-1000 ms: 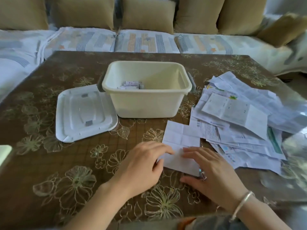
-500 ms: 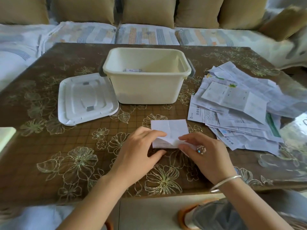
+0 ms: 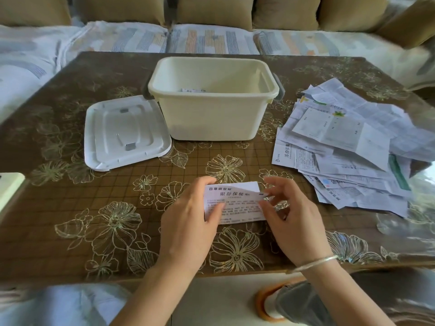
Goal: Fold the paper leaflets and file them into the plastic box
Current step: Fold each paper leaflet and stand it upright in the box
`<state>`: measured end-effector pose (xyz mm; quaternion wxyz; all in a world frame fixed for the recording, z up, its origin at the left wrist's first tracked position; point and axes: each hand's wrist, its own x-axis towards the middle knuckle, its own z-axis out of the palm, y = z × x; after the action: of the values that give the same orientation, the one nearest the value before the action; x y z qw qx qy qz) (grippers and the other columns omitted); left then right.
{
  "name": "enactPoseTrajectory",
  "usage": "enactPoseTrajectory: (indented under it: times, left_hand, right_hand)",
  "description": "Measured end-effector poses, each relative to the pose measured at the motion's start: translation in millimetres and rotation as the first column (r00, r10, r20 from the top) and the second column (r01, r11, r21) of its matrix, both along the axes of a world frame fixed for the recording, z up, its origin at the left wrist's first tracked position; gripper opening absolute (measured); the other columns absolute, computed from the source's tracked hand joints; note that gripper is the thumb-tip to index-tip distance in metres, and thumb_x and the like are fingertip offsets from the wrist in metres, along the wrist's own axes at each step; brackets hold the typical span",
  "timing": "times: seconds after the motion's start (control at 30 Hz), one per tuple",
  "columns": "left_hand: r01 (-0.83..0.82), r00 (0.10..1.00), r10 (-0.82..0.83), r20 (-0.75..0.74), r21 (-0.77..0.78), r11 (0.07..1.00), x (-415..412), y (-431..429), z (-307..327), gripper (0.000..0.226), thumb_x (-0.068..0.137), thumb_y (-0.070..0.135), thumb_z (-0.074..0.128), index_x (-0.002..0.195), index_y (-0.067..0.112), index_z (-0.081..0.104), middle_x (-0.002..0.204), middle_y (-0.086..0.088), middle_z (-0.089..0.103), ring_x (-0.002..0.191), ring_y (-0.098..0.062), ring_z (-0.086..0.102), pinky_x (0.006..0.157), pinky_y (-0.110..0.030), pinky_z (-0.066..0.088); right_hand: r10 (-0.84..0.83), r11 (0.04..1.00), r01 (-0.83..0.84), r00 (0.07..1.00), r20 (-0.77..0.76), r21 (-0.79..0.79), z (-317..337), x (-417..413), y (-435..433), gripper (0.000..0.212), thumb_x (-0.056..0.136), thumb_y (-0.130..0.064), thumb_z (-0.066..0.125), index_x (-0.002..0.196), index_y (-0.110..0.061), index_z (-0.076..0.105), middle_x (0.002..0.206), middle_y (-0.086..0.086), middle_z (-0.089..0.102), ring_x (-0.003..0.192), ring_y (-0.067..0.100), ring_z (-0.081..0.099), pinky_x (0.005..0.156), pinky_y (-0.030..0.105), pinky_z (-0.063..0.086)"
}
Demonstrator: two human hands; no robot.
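Flipped over since half a second ago, the leaflet [image 3: 237, 203] shows its printed face where a blank white side lay before, and both hands sit a little further apart on it. Left hand [image 3: 188, 215] grips the left end: its fingers curl over the top left corner and its thumb lies across the print. Right hand [image 3: 289, 215] pinches the right edge with bent fingertips, the wrist wearing a silver bracelet [image 3: 315, 263].

The leaflet is a small folded rectangle with a bold heading at the top, rows of fine text below, and a plain white flap slanting across its upper right corner. Whether it is lifted or rests on the brown flowered surface [image 3: 70, 208], I cannot tell. It sits near the front edge, well in front of the plastic box [image 3: 211, 118].

The cream box stands open at the centre, a few folded leaflets [image 3: 193, 90] just visible inside. Its white lid [image 3: 127, 132] lies just beside it on the left. Off to the right spreads the pile of leaflets [image 3: 341, 147], unfolded and overlapping.
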<state>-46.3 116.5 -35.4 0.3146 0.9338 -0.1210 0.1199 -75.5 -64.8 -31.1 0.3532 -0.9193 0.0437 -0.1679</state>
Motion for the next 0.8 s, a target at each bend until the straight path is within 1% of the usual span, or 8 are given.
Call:
enactPoseTrajectory:
  times: [0.07, 0.13, 0.27, 0.33, 0.4, 0.5, 0.67, 0.8]
  left_hand:
    - [-0.027, 0.999, 0.026, 0.027, 0.052, 0.998, 2.9, -0.6, -0.6, 0.048, 0.082, 0.030, 0.073, 0.125, 0.019, 0.054, 0.103, 0.004, 0.070, 0.067, -0.006, 0.062, 0.049, -0.013, 0.046]
    - [-0.048, 0.996, 0.042, 0.073, 0.092, 0.995, 3.8, -1.4, -0.4, 0.053, 0.078, 0.028, 0.078, 0.124, 0.014, 0.056, 0.107, -0.001, 0.067, 0.066, -0.006, 0.057, 0.051, -0.005, 0.034]
    - [-0.092, 0.981, 0.066, 0.181, 0.141, 0.986, 1.3, -3.5, 0.9, 0.060, 0.074, 0.029, 0.078, 0.127, 0.011, 0.056, 0.129, -0.007, 0.052, 0.100, -0.016, 0.059, 0.065, -0.015, 0.047]
    - [-0.067, 0.976, 0.033, 0.215, 0.153, 0.986, 2.7, -2.9, -0.8, 0.051, 0.074, 0.026, 0.077, 0.120, 0.011, 0.060, 0.122, -0.006, 0.054, 0.102, -0.019, 0.056, 0.071, -0.023, 0.054]
    - [0.010, 0.975, -0.049, 0.219, 0.177, 0.984, 6.3, -0.4, -4.5, 0.032, 0.078, 0.023, 0.073, 0.108, 0.013, 0.066, 0.108, -0.001, 0.060, 0.095, -0.018, 0.056, 0.072, -0.031, 0.056]
    - [0.092, 0.976, -0.123, 0.177, 0.173, 0.981, 9.8, 3.7, -8.1, 0.022, 0.084, 0.022, 0.065, 0.105, 0.015, 0.071, 0.102, 0.005, 0.063, 0.093, -0.015, 0.056, 0.078, -0.033, 0.053]
    - [0.127, 0.981, -0.137, 0.139, 0.082, 0.989, 9.4, 7.0, -6.2, 0.026, 0.089, 0.027, 0.056, 0.107, 0.018, 0.073, 0.107, 0.010, 0.066, 0.098, -0.010, 0.054, 0.082, -0.027, 0.050]
    - [0.207, 0.975, -0.207, 0.079, 0.015, 0.978, 11.0, 15.5, -4.5, 0.042, 0.087, 0.054, 0.051, 0.108, 0.024, 0.072, 0.109, 0.017, 0.065, 0.104, -0.004, 0.053, 0.089, -0.019, 0.043]
  right_hand:
    - [-0.014, 0.997, 0.014, 1.000, -0.007, -0.073, 0.2, 3.9, 2.5, 0.041, 0.083, -0.022, 0.068, 0.121, -0.026, 0.053, 0.091, -0.022, 0.059, 0.077, 0.005, 0.055, 0.061, 0.022, 0.047]
    - [-0.008, 0.991, 0.008, 1.000, 0.001, -0.135, 0.3, 5.6, 4.5, 0.046, 0.080, -0.024, 0.070, 0.123, -0.027, 0.052, 0.100, -0.018, 0.059, 0.082, 0.006, 0.055, 0.062, 0.020, 0.043]
    - [-0.013, 0.987, 0.017, 1.000, 0.026, -0.159, -2.5, 4.8, 4.1, 0.049, 0.075, -0.022, 0.074, 0.119, -0.026, 0.051, 0.105, -0.013, 0.049, 0.078, 0.006, 0.053, 0.056, 0.015, 0.037]
    - [0.006, 0.977, 0.004, 0.999, 0.049, -0.213, -1.0, 3.9, 2.9, 0.038, 0.075, -0.024, 0.074, 0.108, -0.026, 0.055, 0.099, -0.014, 0.048, 0.083, 0.008, 0.052, 0.056, 0.017, 0.041]
    - [0.116, 0.931, -0.082, 0.991, 0.074, -0.357, 1.5, 3.1, 1.6, 0.024, 0.078, -0.034, 0.068, 0.100, -0.027, 0.062, 0.100, -0.014, 0.056, 0.096, 0.011, 0.051, 0.067, 0.025, 0.048]
    - [0.312, 0.831, -0.241, 0.948, 0.063, -0.502, 2.9, 2.0, -0.2, 0.025, 0.082, -0.047, 0.059, 0.098, -0.030, 0.069, 0.109, -0.015, 0.063, 0.113, 0.015, 0.050, 0.084, 0.031, 0.045]
    - [0.371, 0.828, -0.319, 0.928, 0.024, -0.461, 1.0, 7.3, -3.4, 0.030, 0.088, -0.047, 0.050, 0.103, -0.028, 0.067, 0.106, -0.015, 0.066, 0.103, 0.009, 0.059, 0.079, 0.029, 0.051]
    - [0.376, 0.862, -0.318, 0.924, 0.076, -0.393, 0.3, 7.8, -3.8, 0.027, 0.092, -0.042, 0.051, 0.103, -0.023, 0.068, 0.099, -0.012, 0.068, 0.094, 0.010, 0.061, 0.074, 0.030, 0.053]
